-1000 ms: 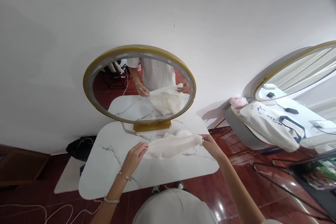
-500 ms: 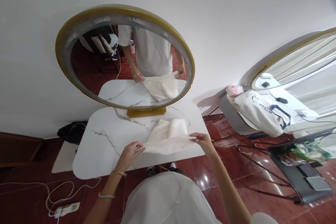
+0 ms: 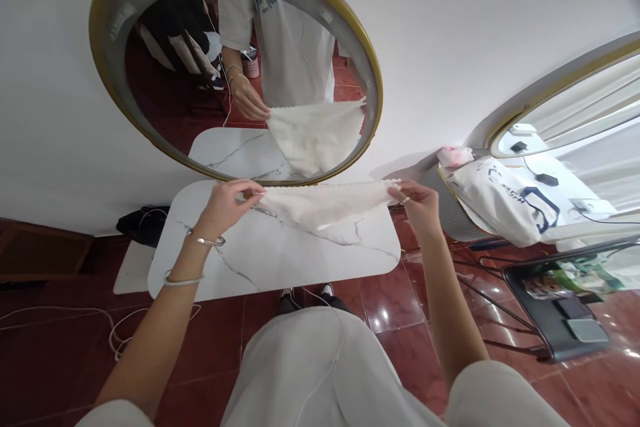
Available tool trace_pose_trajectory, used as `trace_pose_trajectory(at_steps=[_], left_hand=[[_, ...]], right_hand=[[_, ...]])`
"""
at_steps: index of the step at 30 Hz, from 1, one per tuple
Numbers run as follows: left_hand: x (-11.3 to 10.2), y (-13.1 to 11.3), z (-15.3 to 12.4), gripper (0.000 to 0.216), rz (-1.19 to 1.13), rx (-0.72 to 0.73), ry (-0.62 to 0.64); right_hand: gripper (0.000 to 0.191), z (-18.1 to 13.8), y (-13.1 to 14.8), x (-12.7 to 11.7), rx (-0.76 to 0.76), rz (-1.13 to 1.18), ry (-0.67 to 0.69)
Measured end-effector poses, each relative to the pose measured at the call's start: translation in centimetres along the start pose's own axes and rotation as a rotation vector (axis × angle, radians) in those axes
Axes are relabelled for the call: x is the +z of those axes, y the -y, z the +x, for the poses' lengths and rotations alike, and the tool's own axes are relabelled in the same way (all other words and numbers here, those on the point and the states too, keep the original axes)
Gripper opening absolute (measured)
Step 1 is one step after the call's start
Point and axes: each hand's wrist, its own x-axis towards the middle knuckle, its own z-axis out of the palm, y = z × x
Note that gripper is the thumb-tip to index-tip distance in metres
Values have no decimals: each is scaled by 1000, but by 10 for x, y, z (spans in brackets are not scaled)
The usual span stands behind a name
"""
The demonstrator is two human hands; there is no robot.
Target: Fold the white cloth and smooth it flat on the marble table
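A white cloth is stretched in the air above a white marble table. My left hand pinches its left corner, fingers closed. My right hand pinches the right corner, also closed. The cloth hangs slack between them, just in front of a round gold-framed mirror that stands at the table's back edge. The mirror reflects my torso, both hands and the cloth.
A white wall rises behind the table. A second gold mirror and a white printed bag sit on another table at right. A black chair stands lower right. A black bag and white cables lie on the red tiled floor.
Both hands have risen and spread wider, lifting the cloth off the table and pulling it taut. The view has moved closer to the mirror.
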Motion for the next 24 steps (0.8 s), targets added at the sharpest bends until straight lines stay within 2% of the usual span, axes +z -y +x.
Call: trace_pose_trajectory(at_steps=[2,4,7,12,14,15,17,20,22,24], left_hand=[[-8,-16,-2,18,7,30,-57],[-10,-29,-12,21,-17,87,-47],[-11,-46,-34,26,-53,145,65],[-24,-71,-72,24,-214,75,324],[-27,-76,-81,25,-282,50,348],[-26,-76,-82,25,-298,36,344],[-13,-70,-78,23,-301,-8,341],[31,-51,-51,20,-244,-94,349],[72,-33,-24,24,-156,-120,305],[115,-14,5,31,-33,-88,221]], right_hand=[[17,-7,12,-7,-79,8,-22],[15,-22,21,-17,-102,-9,-54],[13,-54,37,-37,-75,-101,-59],[11,-106,77,-68,-29,-222,84],[8,-116,86,-77,-44,-190,83],[8,-117,86,-80,-55,-182,42],[12,-111,74,-85,-51,-225,-116],[24,-76,24,-83,60,-342,-311],[33,-41,-22,-76,144,-357,-329],[36,-2,-69,-66,177,-341,-302]])
